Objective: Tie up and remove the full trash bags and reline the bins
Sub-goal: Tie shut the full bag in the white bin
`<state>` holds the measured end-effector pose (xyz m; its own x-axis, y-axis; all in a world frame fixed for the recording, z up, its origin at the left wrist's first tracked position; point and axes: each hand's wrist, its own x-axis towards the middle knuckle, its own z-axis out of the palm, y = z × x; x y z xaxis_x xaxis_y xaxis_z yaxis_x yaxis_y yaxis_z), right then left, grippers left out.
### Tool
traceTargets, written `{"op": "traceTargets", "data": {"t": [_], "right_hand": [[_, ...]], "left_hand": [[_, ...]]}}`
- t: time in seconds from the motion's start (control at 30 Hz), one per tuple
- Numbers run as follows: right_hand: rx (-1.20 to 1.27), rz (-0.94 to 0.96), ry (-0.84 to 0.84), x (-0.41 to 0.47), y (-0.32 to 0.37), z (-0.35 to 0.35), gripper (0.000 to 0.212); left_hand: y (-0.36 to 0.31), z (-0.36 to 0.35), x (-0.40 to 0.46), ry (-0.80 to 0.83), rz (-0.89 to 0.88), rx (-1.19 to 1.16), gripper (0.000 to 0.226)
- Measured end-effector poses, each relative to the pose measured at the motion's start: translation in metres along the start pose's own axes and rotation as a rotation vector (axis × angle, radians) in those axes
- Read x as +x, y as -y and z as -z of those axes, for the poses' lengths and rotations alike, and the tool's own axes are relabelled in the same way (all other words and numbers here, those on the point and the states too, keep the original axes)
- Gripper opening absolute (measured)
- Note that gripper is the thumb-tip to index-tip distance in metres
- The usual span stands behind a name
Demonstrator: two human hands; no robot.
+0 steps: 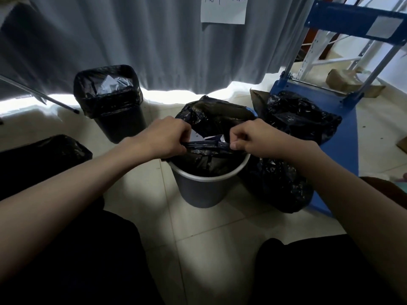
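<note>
Seen from a person's head, the left hand and right hand each pinch a gathered edge of the black trash bag, which sits inside the round grey bin on the tiled floor between their knees. The thin plastic could tear, or a gathered edge could slip free under a hard pull, spilling paper. The fingertips and any knot are hidden behind the knuckles.

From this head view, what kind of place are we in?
Probably a storeroom or back-of-house utility corner, not a home: a blue metal shelving rack, a grey curtain with a handwritten paper notice pinned on it, and several bagged bins on a tiled floor.
</note>
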<state>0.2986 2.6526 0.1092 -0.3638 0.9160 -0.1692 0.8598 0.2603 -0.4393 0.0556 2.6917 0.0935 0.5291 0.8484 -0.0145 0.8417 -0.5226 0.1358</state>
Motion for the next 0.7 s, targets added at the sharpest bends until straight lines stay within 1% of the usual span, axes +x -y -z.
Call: {"op": "traceTargets", "data": {"t": [0.07, 0.1, 0.2, 0.27, 0.4, 0.47, 0.6, 0.63, 0.7], "right_hand": [[-0.002, 0.001, 0.076, 0.002, 0.002, -0.003, 0.014], [-0.014, 0.005, 0.101, 0.003, 0.004, -0.004, 0.015], [-0.069, 0.003, 0.136, 0.007, 0.004, -0.006, 0.018], [-0.08, -0.01, 0.16, 0.006, 0.002, -0.006, 0.019], [-0.077, -0.027, 0.196, 0.005, -0.002, -0.005, 0.015], [-0.068, -0.04, 0.221, 0.005, -0.002, -0.005, 0.015], [-0.106, -0.099, 0.314, 0.003, -0.007, -0.005, 0.018], [-0.114, -0.119, 0.327, 0.003, -0.008, -0.005, 0.022], [-0.116, -0.15, 0.302, 0.003, -0.009, -0.008, 0.041]], "left_hand": [[0.007, 0.004, -0.002, -0.048, 0.006, 0.084, 0.02], [0.008, 0.004, -0.003, -0.046, 0.011, 0.106, 0.02], [0.011, 0.003, -0.004, 0.063, 0.007, 0.094, 0.016], [0.014, 0.004, -0.006, 0.129, -0.007, 0.128, 0.012], [0.021, 0.012, -0.009, 0.196, -0.003, 0.199, 0.006], [0.022, 0.016, -0.01, 0.176, 0.019, 0.175, 0.004], [0.026, 0.021, -0.007, 0.116, 0.106, -0.007, 0.011], [0.028, 0.022, -0.006, 0.085, 0.126, -0.009, 0.01], [0.033, 0.02, -0.004, 0.013, 0.185, 0.042, 0.006]]}}
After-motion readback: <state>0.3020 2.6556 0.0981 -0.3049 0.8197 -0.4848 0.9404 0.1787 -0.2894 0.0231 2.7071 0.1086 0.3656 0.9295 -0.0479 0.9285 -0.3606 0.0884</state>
